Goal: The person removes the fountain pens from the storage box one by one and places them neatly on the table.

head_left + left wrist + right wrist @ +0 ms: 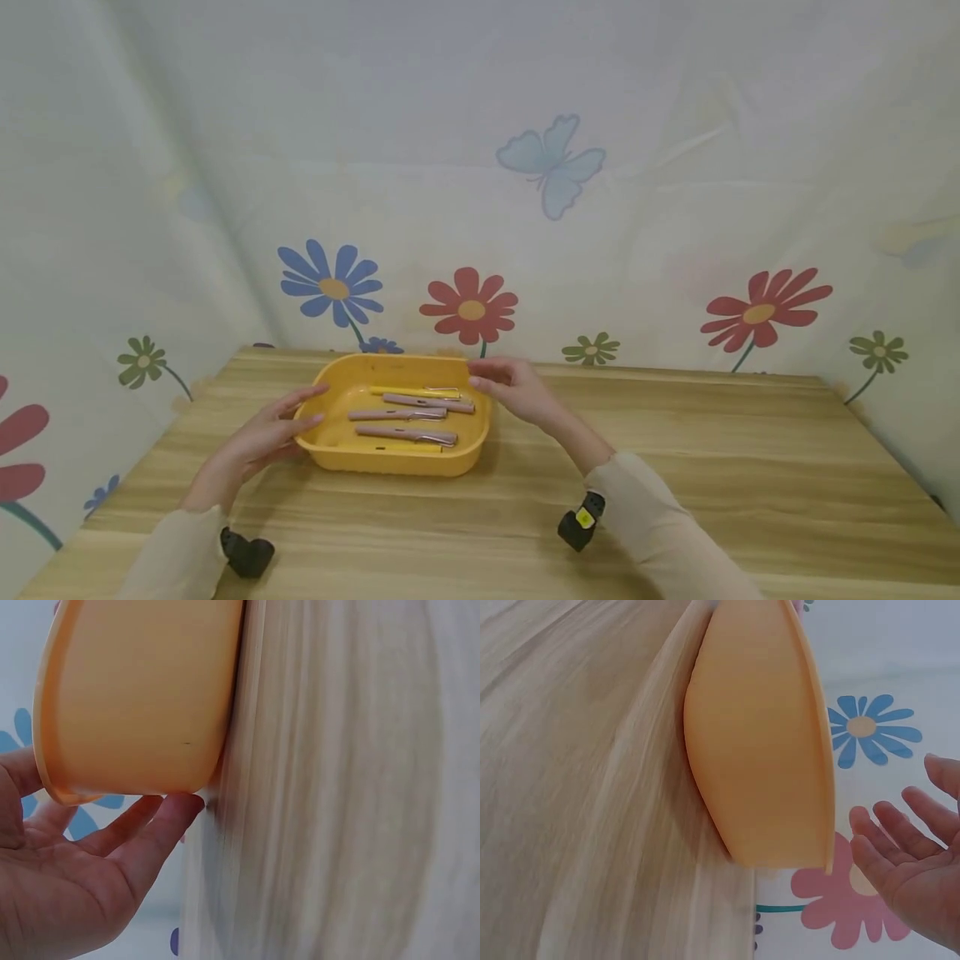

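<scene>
A yellow plastic basin (390, 463) sits on the wooden table, left of centre. Several pens lie inside it roughly parallel: mauve ones with metal clips, such as the front mauve pen (401, 433), and yellow ones, including the rear yellow pen (405, 392). My left hand (251, 435) grips the basin's left end, thumb over the rim and fingertips against the outer wall (142, 705). At the back right corner is my right hand (525, 396), fingers loosely bent. In the right wrist view this hand (919, 859) stands apart from the basin's rim (826, 780), holding nothing.
The wooden table (712, 467) extends to the right of the basin and in front of it. Behind it hangs a pale cloth backdrop (645, 250) printed with flowers and a butterfly. Black wrist cameras, such as the left one (249, 556), are strapped over both sleeves.
</scene>
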Tool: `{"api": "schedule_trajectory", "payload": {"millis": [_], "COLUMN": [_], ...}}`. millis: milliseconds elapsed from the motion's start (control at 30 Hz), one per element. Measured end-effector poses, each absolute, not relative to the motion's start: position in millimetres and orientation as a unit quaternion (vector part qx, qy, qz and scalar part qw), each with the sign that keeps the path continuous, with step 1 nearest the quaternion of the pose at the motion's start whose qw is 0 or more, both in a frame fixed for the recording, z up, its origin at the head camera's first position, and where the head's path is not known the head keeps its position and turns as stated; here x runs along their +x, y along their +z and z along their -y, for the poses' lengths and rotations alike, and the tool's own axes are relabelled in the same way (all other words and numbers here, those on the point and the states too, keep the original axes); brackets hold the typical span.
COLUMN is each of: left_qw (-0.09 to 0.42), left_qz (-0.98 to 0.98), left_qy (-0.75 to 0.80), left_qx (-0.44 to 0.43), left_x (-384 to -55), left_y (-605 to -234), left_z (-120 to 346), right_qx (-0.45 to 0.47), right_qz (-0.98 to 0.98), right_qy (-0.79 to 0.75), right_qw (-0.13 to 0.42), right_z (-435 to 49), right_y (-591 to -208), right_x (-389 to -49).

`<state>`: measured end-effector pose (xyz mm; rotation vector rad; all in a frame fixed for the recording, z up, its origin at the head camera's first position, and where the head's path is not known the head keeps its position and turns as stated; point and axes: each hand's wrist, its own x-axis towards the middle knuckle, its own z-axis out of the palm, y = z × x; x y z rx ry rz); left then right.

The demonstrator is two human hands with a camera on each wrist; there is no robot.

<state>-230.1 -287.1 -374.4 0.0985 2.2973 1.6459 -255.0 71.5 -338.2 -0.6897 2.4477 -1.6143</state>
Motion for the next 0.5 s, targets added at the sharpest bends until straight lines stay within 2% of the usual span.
{"api": "schedule_trajectory", "payload": {"millis": [500], "left_qw": [0.162], "left_qz": [-0.812], "left_qy": [0.560], "left_qx": [0.022], "left_x": [-230], "left_y": [-376], "left_z": [288], "right_qx": [-0.261], "right_qz": [-0.809], "right_qy": [-0.522], "right_qw": [0.066], "right_z": [-34], "right_y": [-351], "right_x": [-270]}}
